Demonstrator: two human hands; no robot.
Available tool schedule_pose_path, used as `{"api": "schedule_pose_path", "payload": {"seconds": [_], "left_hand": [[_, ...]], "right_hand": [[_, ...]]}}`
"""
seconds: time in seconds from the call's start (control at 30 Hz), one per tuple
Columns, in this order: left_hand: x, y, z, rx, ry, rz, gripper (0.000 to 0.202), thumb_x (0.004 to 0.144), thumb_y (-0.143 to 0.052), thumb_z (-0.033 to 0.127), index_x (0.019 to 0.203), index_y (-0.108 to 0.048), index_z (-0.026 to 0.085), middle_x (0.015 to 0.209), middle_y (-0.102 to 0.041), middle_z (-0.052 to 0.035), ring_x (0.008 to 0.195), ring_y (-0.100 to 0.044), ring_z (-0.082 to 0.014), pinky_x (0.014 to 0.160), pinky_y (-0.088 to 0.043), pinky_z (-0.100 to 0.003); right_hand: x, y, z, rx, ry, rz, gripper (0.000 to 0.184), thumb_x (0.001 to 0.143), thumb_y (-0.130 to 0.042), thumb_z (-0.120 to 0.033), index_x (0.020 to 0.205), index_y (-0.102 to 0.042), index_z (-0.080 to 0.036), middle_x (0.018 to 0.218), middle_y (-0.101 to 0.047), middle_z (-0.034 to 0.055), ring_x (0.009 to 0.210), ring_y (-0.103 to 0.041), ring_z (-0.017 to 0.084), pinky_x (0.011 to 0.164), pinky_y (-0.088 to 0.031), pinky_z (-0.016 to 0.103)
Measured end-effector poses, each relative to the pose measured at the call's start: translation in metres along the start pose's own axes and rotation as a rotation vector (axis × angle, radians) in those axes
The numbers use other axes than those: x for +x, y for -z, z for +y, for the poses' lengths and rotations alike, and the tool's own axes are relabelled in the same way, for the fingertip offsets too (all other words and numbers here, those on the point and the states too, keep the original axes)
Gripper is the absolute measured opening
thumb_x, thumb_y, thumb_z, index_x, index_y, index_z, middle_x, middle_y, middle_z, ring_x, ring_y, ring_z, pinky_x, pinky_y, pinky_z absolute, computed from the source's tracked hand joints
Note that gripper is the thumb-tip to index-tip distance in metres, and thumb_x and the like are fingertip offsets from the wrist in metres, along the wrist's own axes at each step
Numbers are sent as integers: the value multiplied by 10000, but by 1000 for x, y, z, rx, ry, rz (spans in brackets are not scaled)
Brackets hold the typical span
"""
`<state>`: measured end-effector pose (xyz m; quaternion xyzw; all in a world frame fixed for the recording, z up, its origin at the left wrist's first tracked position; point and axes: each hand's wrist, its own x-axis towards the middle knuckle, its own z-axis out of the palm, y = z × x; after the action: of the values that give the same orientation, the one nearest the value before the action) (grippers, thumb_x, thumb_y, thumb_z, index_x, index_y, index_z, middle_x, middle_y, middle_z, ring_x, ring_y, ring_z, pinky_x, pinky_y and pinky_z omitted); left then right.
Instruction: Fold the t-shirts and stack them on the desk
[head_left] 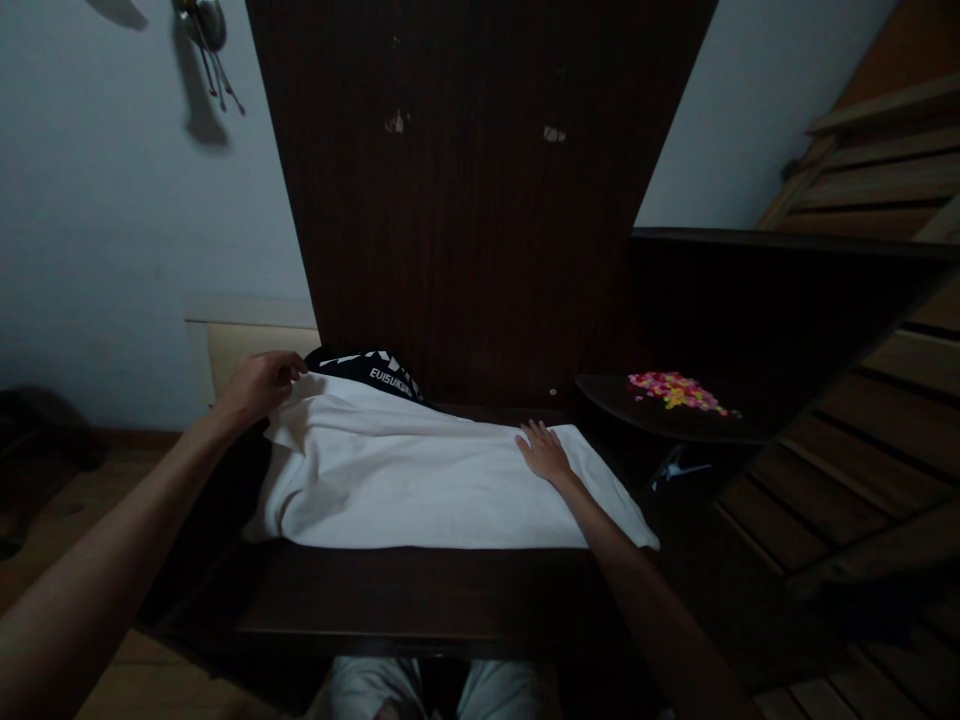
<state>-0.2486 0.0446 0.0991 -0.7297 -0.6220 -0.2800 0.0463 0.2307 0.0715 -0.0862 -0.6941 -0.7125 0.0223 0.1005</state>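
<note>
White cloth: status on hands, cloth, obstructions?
Left hand pinching far corner of white cloth. Right hand flat on it. Black garment at far edge.

— How is the left arm placed?
— Bare, stretched forward from the lower left. The left hand (259,385) has its fingers curled into a pinch, knuckles up.
— And the right?
— The right forearm reaches in from below, wrist straight. The right hand (544,452) lies flat, palm down, fingers extended and close together.
</note>
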Motion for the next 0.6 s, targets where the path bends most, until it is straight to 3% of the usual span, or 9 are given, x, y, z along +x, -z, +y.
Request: {"api": "schedule_pose_path", "payload": {"seconds": [0.1,0.2,0.27,0.37,0.47,0.6], "left_hand": [[-12,-6,10,24,-34,20,279,715,-444,187,870,-674,154,901,-711,-114,787,-638,-214,807,-476,-306],[-29,-15,18,54,-10,4,350,825,-473,433,879,-677,153,917,-700,-133,823,-646,-258,851,-478,-363],[-38,-19,18,81,44,-43,448,750,-580,564,896,-675,151,921,-695,-140,840,-649,-291,836,-482,-380],[-43,-19,6,65,129,-125,460,620,-705,522,886,-678,147,898,-698,-134,826,-648,-306,770,-479,-360],[-45,-13,-11,-115,283,-184,386,589,-699,501,772,-672,162,711,-666,-70,703,-619,-263,650,-453,-315],[-51,-6,-17,-628,441,-213,527,515,-724,633,722,-640,155,681,-659,-44,681,-604,-216,608,-462,-277]], "right_hand": [[-2,1,6,-21,-5,-3,558,1029,-247,-409,1485,-422,-139,1574,-352,126,1485,-241,258,1194,-152,423],[-2,1,6,-31,-10,-5,559,1029,-248,-399,1487,-418,-128,1572,-351,133,1484,-244,270,1193,-158,427],[-2,1,4,-35,-8,-3,557,1029,-249,-393,1486,-420,-125,1570,-354,134,1482,-248,274,1192,-160,431],[-3,2,3,-46,-8,2,553,1029,-249,-389,1477,-434,-123,1567,-359,138,1480,-254,277,1191,-163,436],[-3,1,2,-57,-16,7,550,1029,-248,-386,1472,-442,-126,1567,-361,137,1477,-261,282,1190,-165,437],[-3,1,3,-64,-11,14,546,1026,-249,-389,1473,-440,-137,1562,-371,136,1473,-270,282,1186,-175,448]]}}
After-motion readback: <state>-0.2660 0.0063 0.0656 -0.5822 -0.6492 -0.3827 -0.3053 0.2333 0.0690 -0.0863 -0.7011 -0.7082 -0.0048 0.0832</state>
